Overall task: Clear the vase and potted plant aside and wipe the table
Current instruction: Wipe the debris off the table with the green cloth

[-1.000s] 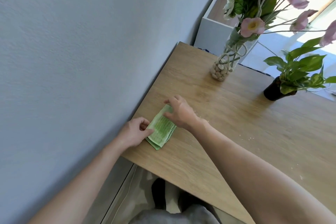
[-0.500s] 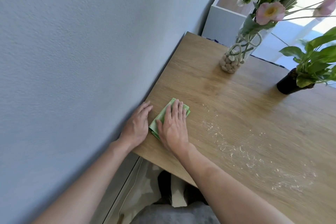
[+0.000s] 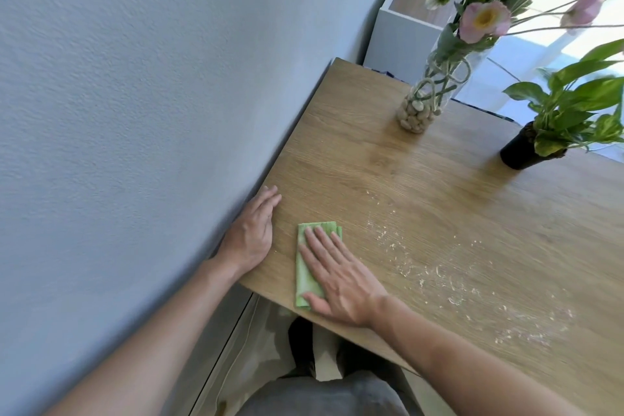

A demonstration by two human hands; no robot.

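Observation:
A folded green cloth lies near the front edge of the wooden table. My right hand presses flat on it, fingers spread and pointing away from me. My left hand rests flat on the table's left corner beside the wall, apart from the cloth. Pale crumbs are scattered to the right of the cloth. At the table's far side stands a glass vase with pebbles and pink flowers. To the right of the vase is a potted plant in a black pot.
A grey wall runs along the table's left edge. A white cabinet stands behind the table's far corner. Below the front edge I see my lap in grey cloth and the floor.
My right hand went from folding the cloth to lying flat on it, and slid it toward the front edge. My left hand let go of the cloth and rests flat by the wall.

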